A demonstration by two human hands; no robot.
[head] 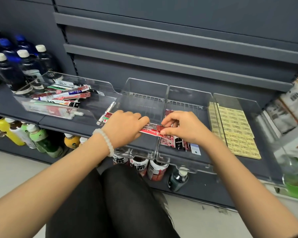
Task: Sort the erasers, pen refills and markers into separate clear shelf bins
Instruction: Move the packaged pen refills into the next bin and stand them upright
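Observation:
My left hand (123,127) and my right hand (182,127) both hold a bundle of red pen refill packs (152,130) across the wall between two clear bins. The left of these bins (141,93) shows nothing inside but my hand. The middle bin (187,98) has more red and black refill packs (176,142) near its front. Further right, a clear bin (237,103) holds rows of yellow erasers (237,131). At the far left, a tilted clear bin (72,79) contains a mixed pile of pens, markers and refill packs (65,97).
The bins stand on a dark grey shelf (67,122), with bare grey shelves above. Drink bottles (12,66) stand at the back left, and more bottles (33,138) fill the shelf below. Packaged goods (292,100) sit at the right. My knees are below the shelf edge.

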